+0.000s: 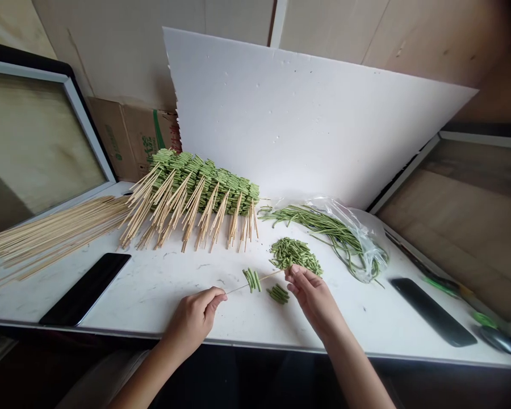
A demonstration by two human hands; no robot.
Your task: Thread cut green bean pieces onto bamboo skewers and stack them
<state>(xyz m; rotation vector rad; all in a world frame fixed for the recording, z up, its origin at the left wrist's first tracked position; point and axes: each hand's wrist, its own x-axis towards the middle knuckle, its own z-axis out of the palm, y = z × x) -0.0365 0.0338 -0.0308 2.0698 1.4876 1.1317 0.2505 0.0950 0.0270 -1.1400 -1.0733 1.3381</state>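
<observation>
A thin wooden skewer (271, 275) is held slantwise above the white table, with several short pieces of green bean (252, 280) threaded crosswise near its middle. My left hand (198, 312) pinches its left end between thumb and fingers. At the other end, the fingertips of my right hand (309, 289) are closed on the skewer; whether a bean piece is also between them, I cannot tell. A small cluster of cut bean pieces (278, 293) lies just left of my right hand. Behind that hand is a larger heap of cut beans (296, 254), partly covered by my fingers.
Filled bean skewers (204, 182) are stacked at the back, sticks facing forward. Bare skewers (63, 227) and a black phone (87, 289) lie left. Long beans (323, 223) in a clear plastic bag (368, 255), a dark flat object (432, 311) and a mouse (498, 339) are right.
</observation>
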